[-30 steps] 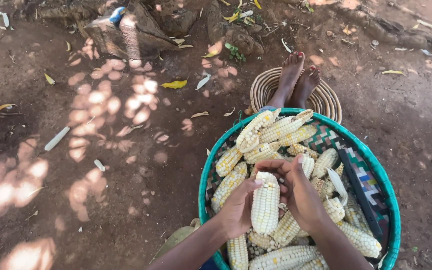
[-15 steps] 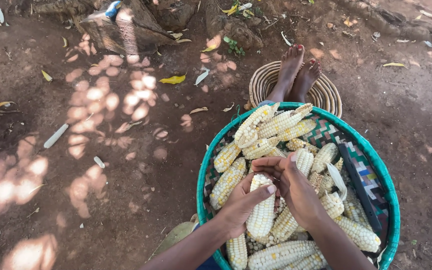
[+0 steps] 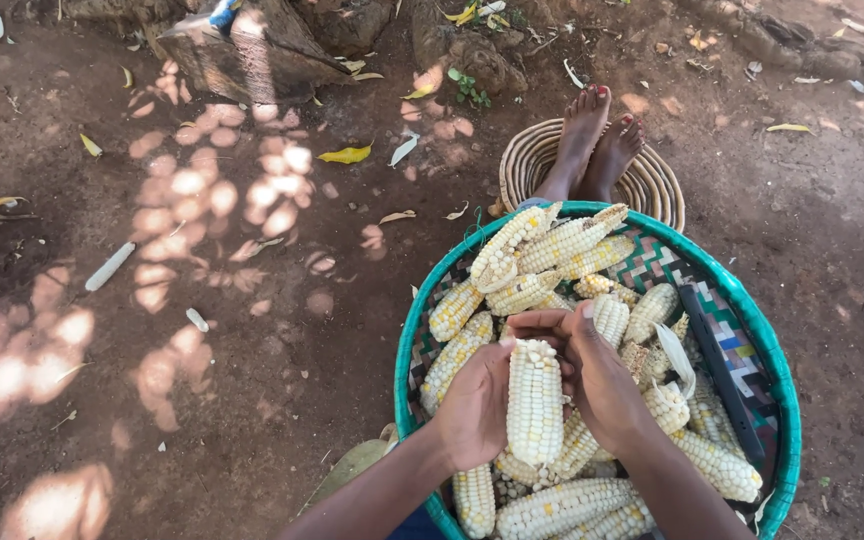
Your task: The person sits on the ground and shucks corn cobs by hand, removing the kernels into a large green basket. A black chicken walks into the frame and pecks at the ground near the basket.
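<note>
I hold one pale yellow maize cob [image 3: 535,400] upright over a round woven basket [image 3: 787,400] with a green rim. My left hand [image 3: 472,408] grips the cob's left side. Wrapped around its right side and top is my right hand [image 3: 592,375], with the thumb pressing on the cob's upper end. Several more maize cobs [image 3: 542,250] fill the basket, heaped toward the far rim. Loose kernels lie between the cobs near the bottom.
My bare feet [image 3: 592,145] rest on a small coiled straw mat [image 3: 642,185] beyond the basket. Brown earth with dappled sunlight spreads left, with two stripped cobs [image 3: 110,266] and dry yellow leaves [image 3: 344,154]. Tree roots [image 3: 252,50] lie at the top.
Both hands have stayed on the same cob, shifting it slightly; the right thumb now sits at its top. The view has moved a little closer to the basket.
</note>
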